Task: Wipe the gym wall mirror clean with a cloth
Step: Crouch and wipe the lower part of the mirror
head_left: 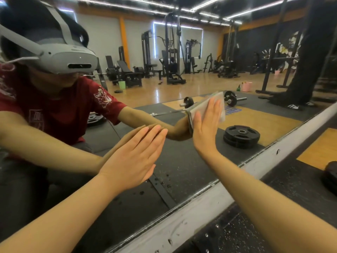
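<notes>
Mirror (182,170) under cloth (221,99), right hand (206,123) flat; no legible writing.

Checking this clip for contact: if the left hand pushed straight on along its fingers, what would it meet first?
The mirror. The left hand lies flat, fingertips already meeting their reflection, so it looks to be touching the glass, though depth is unclear. The cloth is under the right hand.

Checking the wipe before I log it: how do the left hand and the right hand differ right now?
The right hand presses a folded cloth flat against the mirror; the left hand has no cloth and rests bare on the glass. The right hand's fingers point upward, the left hand's slant up and to the right. The right sits farther along the mirror. Both are open, fingers straight and together.
</notes>
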`<state>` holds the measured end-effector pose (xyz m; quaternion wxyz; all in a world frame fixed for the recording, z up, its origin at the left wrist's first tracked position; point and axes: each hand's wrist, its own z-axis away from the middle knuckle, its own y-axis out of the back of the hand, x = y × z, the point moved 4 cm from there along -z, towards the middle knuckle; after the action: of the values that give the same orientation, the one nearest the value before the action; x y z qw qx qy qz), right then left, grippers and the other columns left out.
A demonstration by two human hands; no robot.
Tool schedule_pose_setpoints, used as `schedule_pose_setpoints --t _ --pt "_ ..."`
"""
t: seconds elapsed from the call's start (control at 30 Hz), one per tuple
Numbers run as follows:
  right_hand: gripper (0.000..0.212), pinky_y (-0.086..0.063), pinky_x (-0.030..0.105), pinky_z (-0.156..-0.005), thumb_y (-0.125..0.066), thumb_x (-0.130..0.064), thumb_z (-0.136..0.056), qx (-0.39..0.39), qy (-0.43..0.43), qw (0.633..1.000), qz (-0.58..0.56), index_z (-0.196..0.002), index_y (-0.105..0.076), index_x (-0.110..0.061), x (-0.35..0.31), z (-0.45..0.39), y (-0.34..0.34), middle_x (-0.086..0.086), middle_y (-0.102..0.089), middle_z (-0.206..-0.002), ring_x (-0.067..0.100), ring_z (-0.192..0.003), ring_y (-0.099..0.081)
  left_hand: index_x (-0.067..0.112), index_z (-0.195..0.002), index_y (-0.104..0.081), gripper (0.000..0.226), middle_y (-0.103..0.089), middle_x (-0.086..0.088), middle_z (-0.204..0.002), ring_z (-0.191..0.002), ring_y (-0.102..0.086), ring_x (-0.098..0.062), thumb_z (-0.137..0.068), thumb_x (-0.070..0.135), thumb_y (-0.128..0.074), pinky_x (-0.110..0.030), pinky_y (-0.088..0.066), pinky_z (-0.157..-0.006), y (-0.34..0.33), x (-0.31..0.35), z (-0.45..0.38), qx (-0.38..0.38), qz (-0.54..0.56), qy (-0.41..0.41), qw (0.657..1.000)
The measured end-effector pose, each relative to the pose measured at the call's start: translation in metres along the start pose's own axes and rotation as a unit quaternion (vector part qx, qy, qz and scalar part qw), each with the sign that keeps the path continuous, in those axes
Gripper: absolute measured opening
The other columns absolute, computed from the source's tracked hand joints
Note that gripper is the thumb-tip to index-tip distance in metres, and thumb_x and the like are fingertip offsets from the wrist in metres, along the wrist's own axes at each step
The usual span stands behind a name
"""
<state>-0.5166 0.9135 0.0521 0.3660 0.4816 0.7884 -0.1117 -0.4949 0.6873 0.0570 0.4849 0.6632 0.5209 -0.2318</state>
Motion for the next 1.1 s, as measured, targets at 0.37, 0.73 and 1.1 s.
schedule_pose_setpoints --t 0.37,0.73,1.1 --pt "0.060 0.009 0.028 -0.120 -0.028 -0.034 -0.107 -0.026 -0.189 0.982 -0.014 -0.152 0.009 -0.020 0.082 0.061 0.004 0.006 0.014 -0.164 0.018 -0.151 0.011 -0.008 -0.151 -0.022 0.076 -0.009 -0.026 -0.161 -0.148 -0.013 -0.041 -0.094 0.040 -0.040 -0.051 -0.003 -0.122 0.001 0.000 0.001 0.004 -0.012 0.006 1.000" --pt "0.074 0.015 0.015 -0.113 -0.020 -0.074 -0.091 -0.050 0.033 0.998 -0.023 -0.151 0.005 -0.039 -0.014 0.055 -0.020 -0.014 0.018 -0.159 0.007 -0.148 0.021 -0.007 -0.152 -0.018 0.075 -0.012 -0.026 -0.161 -0.148 -0.012 -0.042 -0.096 0.039 -0.038 -0.051 -0.001 -0.122 0.001 0.000 0.001 0.006 0.004 0.000 1.000" --pt "0.070 -0.003 0.025 -0.113 -0.028 -0.067 -0.093 -0.102 -0.064 0.993 -0.001 -0.151 0.003 -0.043 0.024 0.118 -0.017 -0.007 0.020 -0.162 0.007 -0.148 0.015 -0.002 -0.154 -0.015 0.085 -0.003 -0.018 -0.164 -0.151 -0.003 -0.034 -0.090 0.043 -0.049 -0.046 -0.006 -0.123 0.017 -0.001 0.024 -0.007 0.020 0.051 0.998"
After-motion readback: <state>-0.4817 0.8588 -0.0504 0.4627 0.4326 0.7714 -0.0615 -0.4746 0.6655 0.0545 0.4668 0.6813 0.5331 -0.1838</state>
